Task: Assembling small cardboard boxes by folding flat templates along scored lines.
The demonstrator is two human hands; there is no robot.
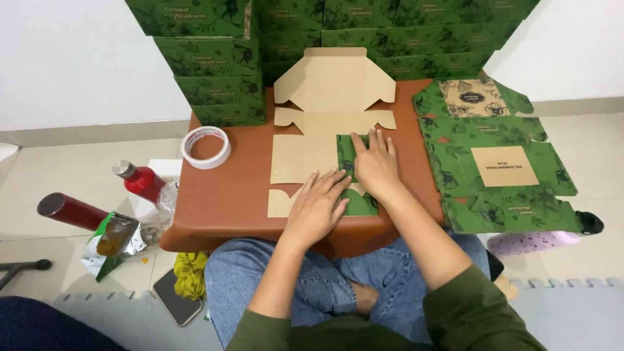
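both hands, left hand [316, 207] and right hand [375, 166], press flat with fingers released on the unfolded cardboard box blank [325, 123]. green printed box blanks [500, 162] lie right; stacked green boxes [214, 58] behind.

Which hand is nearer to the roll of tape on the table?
Left. The left hand presses the flat carton blank, lower right of the tape roll; the right hand lies farther right on the folded green flap.

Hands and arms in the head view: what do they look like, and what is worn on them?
Both the left hand and the right hand are bare, with no gloves, rings or watch visible. Dark olive-green sleeves are pushed up, leaving the forearms uncovered.
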